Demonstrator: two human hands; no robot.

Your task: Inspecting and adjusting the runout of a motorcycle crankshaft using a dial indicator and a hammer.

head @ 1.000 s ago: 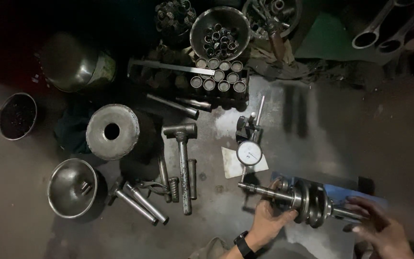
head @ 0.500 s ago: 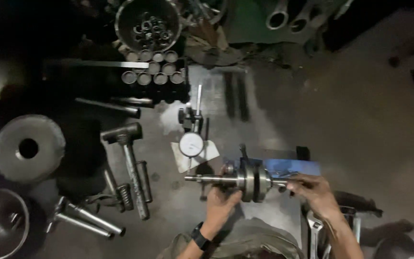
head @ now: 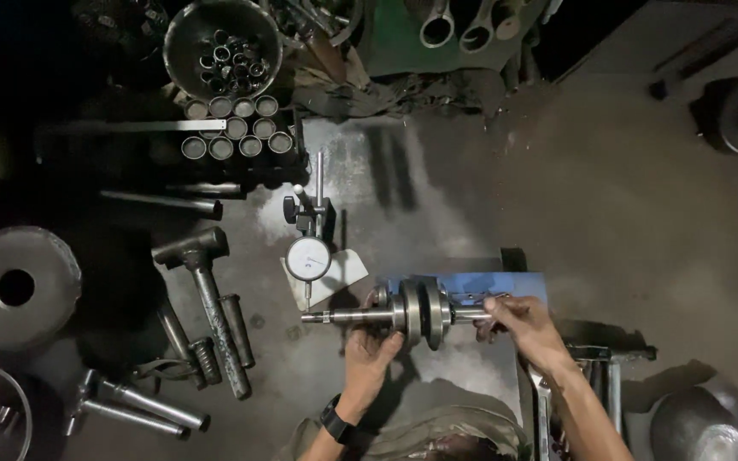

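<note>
both hands grip a crankshaft [head: 412, 313] lying level over the blue stand [head: 506, 284] near the floor's bottom edge: left hand [head: 369, 354] cupped under its left shaft, right hand [head: 527, 329] closed around the right end. a dial gauge [head: 308, 258] stands just beside.

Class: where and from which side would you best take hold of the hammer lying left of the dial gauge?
Probably the hammer's long handle, about midway, coming from above. It lies flat with its head toward the top; short metal rods lie close alongside, so a sideways approach looks cramped.
</note>
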